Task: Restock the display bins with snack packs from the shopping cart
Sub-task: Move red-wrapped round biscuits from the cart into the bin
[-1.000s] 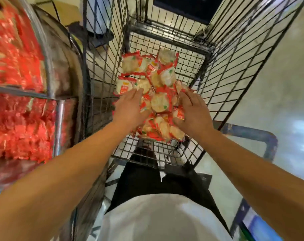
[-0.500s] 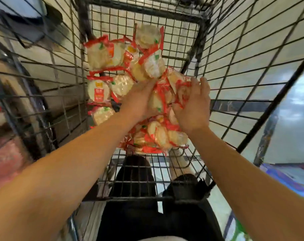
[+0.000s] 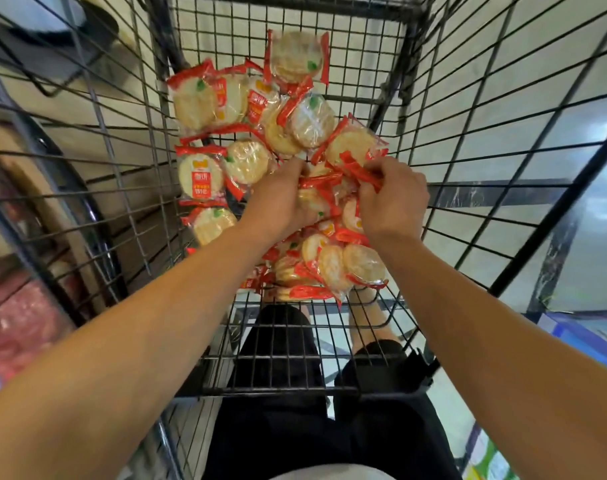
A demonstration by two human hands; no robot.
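Observation:
Several snack packs, clear wrappers with red ends holding round pale crackers, lie heaped on the floor of the black wire shopping cart. My left hand is dug into the middle of the heap, fingers curled round packs. My right hand sits just right of it, fingers curled and pinching the red ends of packs near one cracker pack. More packs lie under both wrists. Which packs each hand holds is partly hidden.
A display bin with red snack packs stands at the left, outside the cart wall. The cart's wire sides rise on the left, right and far end. My dark trousers and a foot show through the cart's near grid. Shiny floor lies to the right.
The view has dropped closer into the cart. Both hands went from lying flat on the heap to curling their fingers round packs in its middle.

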